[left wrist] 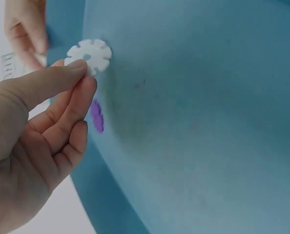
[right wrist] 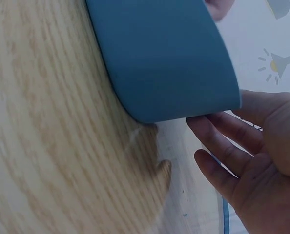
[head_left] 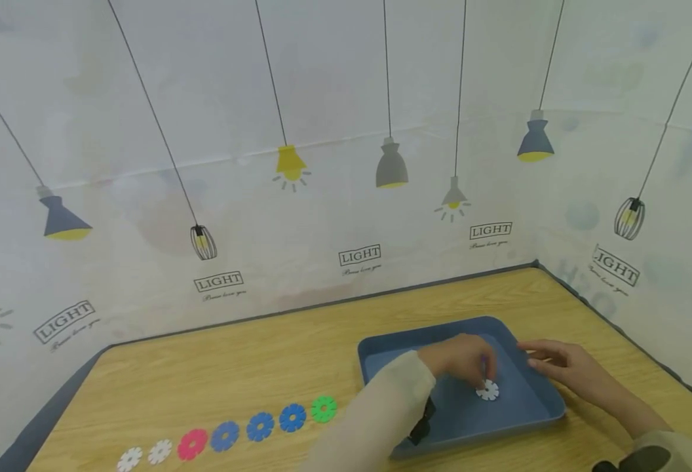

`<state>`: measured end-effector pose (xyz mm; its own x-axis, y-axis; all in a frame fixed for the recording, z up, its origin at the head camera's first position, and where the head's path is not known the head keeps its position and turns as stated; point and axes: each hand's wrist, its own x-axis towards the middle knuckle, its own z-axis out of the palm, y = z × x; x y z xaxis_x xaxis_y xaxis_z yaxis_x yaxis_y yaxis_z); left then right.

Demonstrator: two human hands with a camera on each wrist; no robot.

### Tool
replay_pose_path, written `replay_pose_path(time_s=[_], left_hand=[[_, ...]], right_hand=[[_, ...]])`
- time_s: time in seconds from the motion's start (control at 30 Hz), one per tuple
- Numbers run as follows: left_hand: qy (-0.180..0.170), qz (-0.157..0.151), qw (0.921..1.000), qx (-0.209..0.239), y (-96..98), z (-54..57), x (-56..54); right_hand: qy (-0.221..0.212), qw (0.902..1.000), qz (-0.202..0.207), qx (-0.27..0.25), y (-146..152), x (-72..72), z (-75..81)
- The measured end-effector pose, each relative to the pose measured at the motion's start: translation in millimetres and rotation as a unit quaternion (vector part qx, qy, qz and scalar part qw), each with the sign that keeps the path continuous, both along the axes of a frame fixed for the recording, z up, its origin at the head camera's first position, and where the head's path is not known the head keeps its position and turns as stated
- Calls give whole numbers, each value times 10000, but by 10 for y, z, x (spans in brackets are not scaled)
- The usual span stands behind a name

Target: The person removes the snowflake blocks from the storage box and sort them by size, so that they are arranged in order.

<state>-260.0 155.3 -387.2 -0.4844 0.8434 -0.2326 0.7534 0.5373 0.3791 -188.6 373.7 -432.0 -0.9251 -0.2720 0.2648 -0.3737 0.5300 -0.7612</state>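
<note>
My left hand (head_left: 461, 359) is over the blue tray (head_left: 434, 423), pinching a white notched plastic disc (left wrist: 100, 53) between thumb and fingertips. In the head view the same white disc (head_left: 488, 391) shows below the fingers. A purple notched disc (left wrist: 97, 117), seen nearly edge-on, appears just past the curled fingers in the left wrist view. At the tray's right side is my right hand (head_left: 578, 373). Its thumb laps over the rim and its fingers (right wrist: 218, 136) lie against the outside of the tray wall (right wrist: 174, 73).
A row of notched discs lies on the wooden table left of the tray: two white, a pink one (head_left: 192, 444), three blue and a green one (head_left: 324, 409) nearest the tray. White printed sheeting (head_left: 322, 216) walls the table's back and right side.
</note>
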Motion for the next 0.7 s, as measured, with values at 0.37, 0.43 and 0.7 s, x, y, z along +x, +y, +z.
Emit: replay_pose_path(time_s=[0.37,0.43,0.7], left_hand=[[-475,137,9883,1442,-849,268,-71],[-368,216,9859,1618,-1030,300,-71],[-309,881,9728,2121,-1858,301,0]], right_hand=[[50,9998,-131,108,-10,4,-21],[89,9998,-135,134,-6,7,-25],[119,9999,-34,63,0,-15,-44]])
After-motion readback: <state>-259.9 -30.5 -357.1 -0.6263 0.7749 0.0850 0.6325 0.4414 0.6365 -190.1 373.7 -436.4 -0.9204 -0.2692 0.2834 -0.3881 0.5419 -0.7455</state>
